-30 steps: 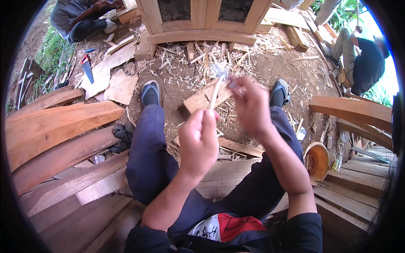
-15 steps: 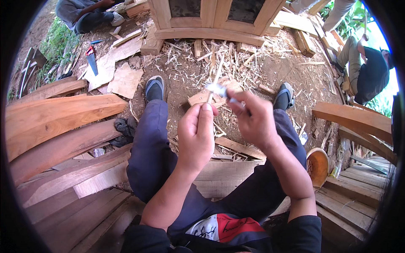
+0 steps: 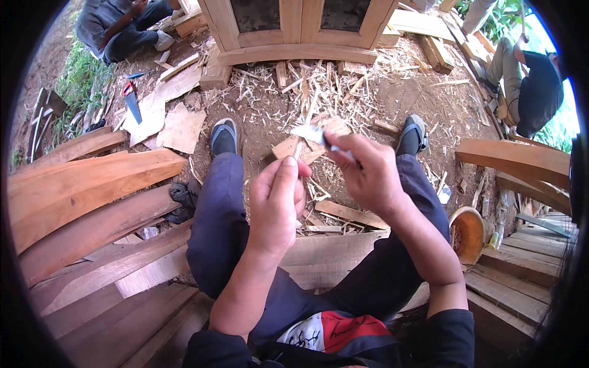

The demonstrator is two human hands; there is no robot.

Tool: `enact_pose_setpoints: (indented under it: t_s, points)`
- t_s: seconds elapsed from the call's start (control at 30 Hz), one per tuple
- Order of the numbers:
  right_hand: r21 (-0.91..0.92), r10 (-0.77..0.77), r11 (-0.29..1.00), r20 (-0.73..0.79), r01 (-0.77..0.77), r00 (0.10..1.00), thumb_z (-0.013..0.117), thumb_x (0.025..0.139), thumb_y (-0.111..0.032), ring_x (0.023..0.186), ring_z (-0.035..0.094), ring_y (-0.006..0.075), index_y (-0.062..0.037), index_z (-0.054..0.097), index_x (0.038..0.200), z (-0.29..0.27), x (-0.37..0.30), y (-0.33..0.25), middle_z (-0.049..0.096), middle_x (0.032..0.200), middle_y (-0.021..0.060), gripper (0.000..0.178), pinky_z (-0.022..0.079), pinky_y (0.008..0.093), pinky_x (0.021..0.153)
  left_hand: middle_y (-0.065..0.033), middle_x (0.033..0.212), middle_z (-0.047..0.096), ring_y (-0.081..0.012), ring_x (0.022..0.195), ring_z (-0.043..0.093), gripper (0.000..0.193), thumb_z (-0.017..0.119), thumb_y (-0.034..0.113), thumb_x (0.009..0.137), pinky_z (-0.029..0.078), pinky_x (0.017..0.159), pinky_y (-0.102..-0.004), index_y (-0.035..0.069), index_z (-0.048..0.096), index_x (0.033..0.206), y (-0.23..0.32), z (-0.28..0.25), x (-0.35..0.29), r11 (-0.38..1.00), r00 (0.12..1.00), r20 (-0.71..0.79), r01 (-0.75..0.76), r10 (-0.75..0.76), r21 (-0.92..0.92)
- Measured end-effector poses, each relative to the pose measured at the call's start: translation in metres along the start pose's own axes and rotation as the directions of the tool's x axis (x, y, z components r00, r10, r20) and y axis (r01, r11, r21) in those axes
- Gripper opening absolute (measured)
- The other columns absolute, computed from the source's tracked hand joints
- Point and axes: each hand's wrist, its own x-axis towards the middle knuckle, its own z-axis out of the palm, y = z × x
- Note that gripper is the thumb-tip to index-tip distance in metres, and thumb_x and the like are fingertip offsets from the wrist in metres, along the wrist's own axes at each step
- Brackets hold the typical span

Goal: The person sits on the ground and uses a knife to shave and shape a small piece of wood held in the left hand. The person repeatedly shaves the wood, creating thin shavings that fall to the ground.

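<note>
A thin pale wooden stick (image 3: 312,105) points up and away from my left hand (image 3: 274,199), pinched between thumb and fingers. My right hand (image 3: 368,170) is closed round the handle of a knife (image 3: 308,132), whose bright blade is smeared by motion. That blade lies across the stick just beyond my left fingertips; whether it touches cannot be made out. Below the hands, a flat wooden block (image 3: 285,148) rests on the ground between my feet, partly covered by the blade and stick.
Wood shavings (image 3: 251,92) litter the dirt around a panelled wooden cabinet (image 3: 294,54) ahead. A handsaw (image 3: 132,108) lies at left. Curved planks (image 3: 92,184) are stacked on the left, and an orange bucket (image 3: 469,236) stands at right. Two people (image 3: 126,30) (image 3: 535,92) sit farther off.
The knife blade has shifted slightly left and now lies nearer my left fingertips. My left hand has moved a little left and down with the stick. The view has shifted slightly.
</note>
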Motion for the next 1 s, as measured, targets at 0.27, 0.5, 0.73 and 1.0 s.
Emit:
enact_pose_setpoints:
  t_s: [0.27, 0.5, 0.73, 1.0]
  points:
    - [-0.013, -0.047, 0.999, -0.094, 0.046, 0.994, 0.068, 0.084, 0.002, 0.076, 0.07, 0.0344, -0.0001, 0.067, 0.104, -0.003, 0.006, 0.006, 0.068, 0.085, 0.0183, 0.019, 0.054, 0.039, 0.063, 0.0108, 0.055, 0.031, 0.0002, 0.043, 0.022, 0.028, 0.047, 0.024, 0.104, 0.018, 0.039, -0.0203, 0.001, 0.058, 0.092, -0.004, 0.004, -0.001, 0.992, 0.999, 0.013, -0.048, 0.047, 0.12]
    - [-0.033, -0.016, 0.999, -0.058, 0.014, 0.998, 0.068, 0.084, 0.002, 0.079, 0.07, 0.0348, -0.0005, 0.067, 0.105, -0.009, 0.01, 0.008, 0.069, 0.085, 0.0178, 0.021, 0.056, 0.0385, 0.065, 0.0106, 0.055, 0.033, 0.0006, 0.044, 0.024, 0.028, 0.047, 0.022, 0.103, 0.018, 0.041, -0.0206, 0.0, 0.059, 0.091, -0.009, 0.006, -0.004, 0.962, 0.992, -0.004, -0.12, 0.125, 0.244]
    - [-0.044, 0.021, 0.999, -0.076, -0.024, 0.997, 0.068, 0.083, 0.002, 0.082, 0.071, 0.0347, -0.0003, 0.067, 0.104, -0.009, 0.014, 0.009, 0.071, 0.09, 0.0185, 0.021, 0.056, 0.0386, 0.066, 0.0101, 0.054, 0.034, 0.0004, 0.045, 0.025, 0.029, 0.046, 0.021, 0.104, 0.018, 0.041, -0.0212, 0.0, 0.059, 0.089, -0.012, 0.007, -0.005, 0.949, 0.989, -0.002, -0.143, 0.15, 0.282]
    - [-0.012, 0.128, 0.992, -0.011, -0.128, 0.992, 0.068, 0.085, 0.0, 0.084, 0.072, 0.0334, -0.0011, 0.067, 0.104, -0.013, 0.012, 0.005, 0.071, 0.091, 0.0189, 0.02, 0.056, 0.0376, 0.068, 0.0101, 0.054, 0.034, 0.0005, 0.044, 0.025, 0.029, 0.046, 0.021, 0.104, 0.018, 0.041, -0.0215, 0.0, 0.059, 0.089, -0.01, 0.005, -0.006, 0.943, 0.985, -0.004, -0.163, 0.171, 0.29]
